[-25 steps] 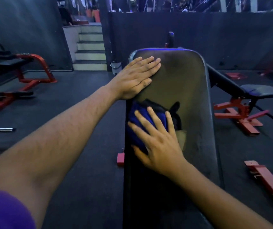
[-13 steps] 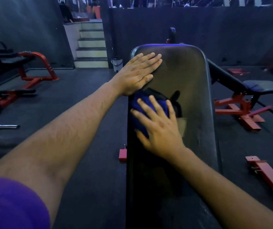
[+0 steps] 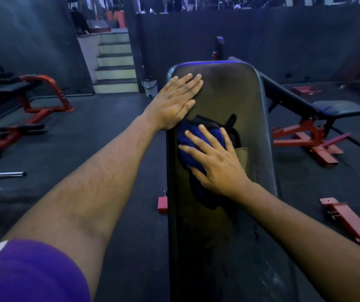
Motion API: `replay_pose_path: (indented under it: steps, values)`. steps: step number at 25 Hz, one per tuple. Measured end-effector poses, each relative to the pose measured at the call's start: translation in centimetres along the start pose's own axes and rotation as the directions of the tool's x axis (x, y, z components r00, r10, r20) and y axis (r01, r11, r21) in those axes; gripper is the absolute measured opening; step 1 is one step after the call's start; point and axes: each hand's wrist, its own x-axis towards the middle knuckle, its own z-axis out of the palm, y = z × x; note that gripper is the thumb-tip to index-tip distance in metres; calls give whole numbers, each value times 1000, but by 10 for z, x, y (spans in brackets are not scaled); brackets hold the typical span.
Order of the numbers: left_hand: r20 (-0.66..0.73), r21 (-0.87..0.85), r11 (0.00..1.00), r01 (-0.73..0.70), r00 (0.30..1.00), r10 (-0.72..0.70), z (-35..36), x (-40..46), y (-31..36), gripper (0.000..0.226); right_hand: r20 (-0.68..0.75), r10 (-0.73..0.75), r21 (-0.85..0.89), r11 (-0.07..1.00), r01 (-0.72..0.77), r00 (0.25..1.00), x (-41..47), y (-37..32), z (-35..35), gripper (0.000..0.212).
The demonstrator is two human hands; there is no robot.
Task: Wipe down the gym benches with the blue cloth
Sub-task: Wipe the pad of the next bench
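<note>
A long black padded gym bench (image 3: 231, 92) runs away from me down the middle of the view. My left hand (image 3: 174, 101) lies flat with straight fingers on the bench's far left corner. My right hand (image 3: 216, 160) presses the blue cloth (image 3: 187, 138) onto the pad with fingers spread; the cloth sits on the pad's left half, partly hidden under my palm. Just beyond the cloth a torn patch in the black cover (image 3: 238, 147) shows pale padding.
A second black bench on a red frame (image 3: 314, 118) stands to the right. Red machines (image 3: 33, 99) and a barbell end (image 3: 7, 174) are on the left. Stairs (image 3: 114, 66) and a small bin (image 3: 150, 87) lie behind. A red frame piece (image 3: 347, 223) lies at right.
My right hand has slid the blue cloth a little farther up the pad, closer to my left hand. The left hand has stayed flat on the far corner.
</note>
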Motion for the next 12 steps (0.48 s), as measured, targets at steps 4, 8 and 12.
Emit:
replay_pose_path:
  steps: [4,8,12]
  values:
    - [75,-56,992,111,991,-106,-25,-6,25,58,41,-77,193,979,68,996,-38,15,-25,48]
    - [0,-246,945,216,975,-223,-2,-87,123,58,-118,316,373,893,-253,942,-125,57,-41,48]
    - [-65,-205,936,288,950,-306,31,-135,163,56,-69,360,247,910,-334,930,-143,56,-22,51]
